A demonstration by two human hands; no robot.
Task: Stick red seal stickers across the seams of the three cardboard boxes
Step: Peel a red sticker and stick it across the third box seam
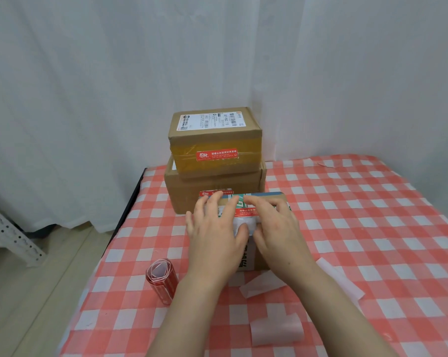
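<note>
Three cardboard boxes stand on the checked table. The top box (215, 124) has a red seal sticker (217, 154) on its taped front and sits on a larger box (189, 191), which also carries a red sticker (215, 193). In front of them is a small box (265, 198) with green print. My left hand (212, 233) and my right hand (274, 225) both press flat on its top, over a red sticker (246, 212) between my fingers. Most of that box is hidden by my hands.
A roll of red stickers (162, 280) lies at the near left on the red and white checked tablecloth (372, 228). Several peeled backing strips (277, 328) lie near right. The table's left edge (130, 210) drops to the floor; a metal rack (9, 235) stands far left.
</note>
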